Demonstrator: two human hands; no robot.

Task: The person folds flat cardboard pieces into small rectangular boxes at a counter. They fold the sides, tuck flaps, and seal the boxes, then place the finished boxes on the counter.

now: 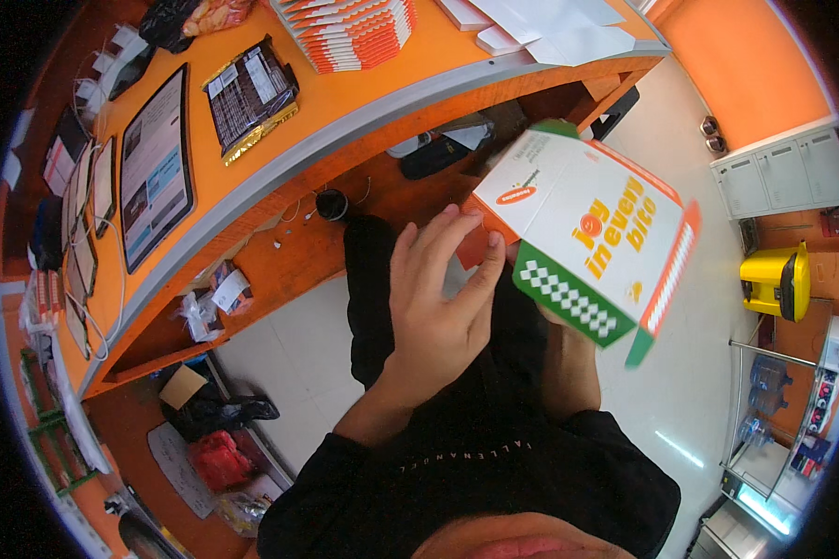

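Note:
A partly folded cardboard food box (569, 200), white with orange and green panels, is held up over my lap at a tilt. Its green side flap (569, 293) carries white diamonds, and the edge on the far right is blurred. My right hand is behind the box; only the forearm and a bit of hand (555, 317) show, and the box rests in its grip. Beside the box's left edge is my left hand (443, 293), with fingers and thumb apart. Its fingertips come up against an orange flap (494, 219); whether they press on it is unclear.
An orange curved desk (336, 102) carries a stack of folded cardboard (345, 33), a dark packet (250, 98), a tablet (158, 168) and white sheets (555, 28). Its shelf below holds a dark cup (331, 204). Lockers (778, 172) and a yellow bin (776, 282) stand at the right.

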